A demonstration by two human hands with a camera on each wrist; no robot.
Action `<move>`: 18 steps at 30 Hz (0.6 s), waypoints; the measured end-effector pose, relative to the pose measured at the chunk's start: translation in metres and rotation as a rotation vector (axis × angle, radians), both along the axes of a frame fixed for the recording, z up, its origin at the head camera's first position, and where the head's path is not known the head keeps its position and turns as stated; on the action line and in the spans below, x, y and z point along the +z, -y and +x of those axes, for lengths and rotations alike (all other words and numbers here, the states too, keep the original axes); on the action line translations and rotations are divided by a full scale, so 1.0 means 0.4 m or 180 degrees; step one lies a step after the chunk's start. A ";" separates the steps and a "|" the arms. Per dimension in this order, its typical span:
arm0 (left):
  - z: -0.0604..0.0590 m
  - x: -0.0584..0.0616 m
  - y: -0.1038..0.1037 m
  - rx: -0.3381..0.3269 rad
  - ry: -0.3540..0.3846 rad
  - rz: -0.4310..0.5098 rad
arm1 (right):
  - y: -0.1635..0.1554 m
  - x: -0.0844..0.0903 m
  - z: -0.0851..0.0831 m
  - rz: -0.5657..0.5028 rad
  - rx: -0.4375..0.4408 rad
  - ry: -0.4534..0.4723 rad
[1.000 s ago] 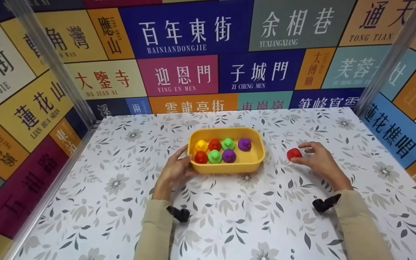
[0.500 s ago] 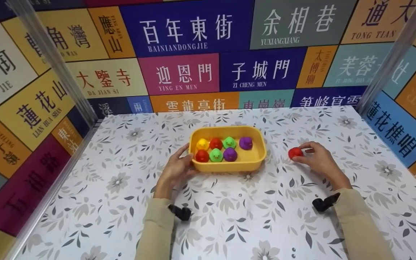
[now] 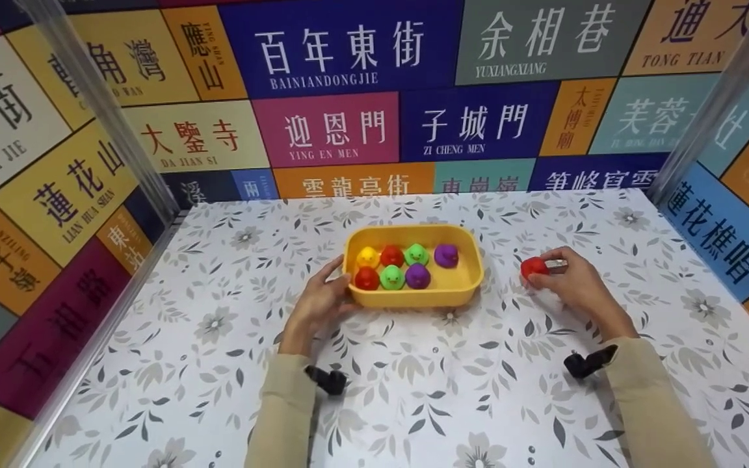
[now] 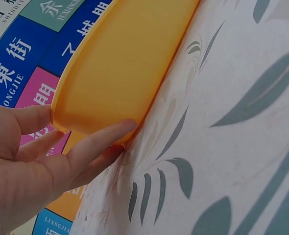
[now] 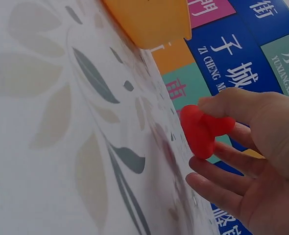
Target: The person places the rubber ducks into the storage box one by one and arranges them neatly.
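Observation:
A yellow tub (image 3: 413, 298) stands on the table with several small toy ducks inside: a yellow duck (image 3: 367, 257), red, green and purple ones. My left hand (image 3: 319, 296) holds the tub by its left end; the left wrist view shows my fingers (image 4: 98, 142) against the tub's wall and rim. To the right of the tub, my right hand (image 3: 573, 279) pinches a red toy duck (image 3: 533, 268) between thumb and fingers. In the right wrist view that duck (image 5: 197, 132) is close to the tabletop; whether it touches cannot be told.
A white table (image 3: 407, 396) with a leaf and flower print lies under both hands. Behind it rises a wall of coloured sign panels (image 3: 342, 49). Clear upright edges (image 3: 121, 123) stand at the back corners. The right part of the tub's floor (image 3: 456, 279) shows bare.
My right thumb and fingers have closed on the red duck, and it has risen slightly. My left hand keeps its place on the tub. The head view has shifted a little.

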State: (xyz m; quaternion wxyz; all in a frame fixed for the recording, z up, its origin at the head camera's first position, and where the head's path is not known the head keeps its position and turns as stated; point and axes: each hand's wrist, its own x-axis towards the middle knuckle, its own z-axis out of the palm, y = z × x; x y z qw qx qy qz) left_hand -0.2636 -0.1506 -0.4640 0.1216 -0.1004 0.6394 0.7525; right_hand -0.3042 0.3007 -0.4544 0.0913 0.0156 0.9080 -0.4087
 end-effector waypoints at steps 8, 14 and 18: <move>-0.001 -0.004 0.002 -0.0028 -0.0150 -0.0054 | 0.036 0.034 0.011 -0.0037 0.0032 -0.0290; -0.002 0.001 0.003 -0.0016 -0.0085 -0.0034 | 0.068 0.057 0.020 -0.0061 0.0104 -0.0512; -0.002 0.000 0.002 -0.0029 -0.0038 0.0025 | 0.087 0.070 0.029 -0.0091 0.0198 -0.0497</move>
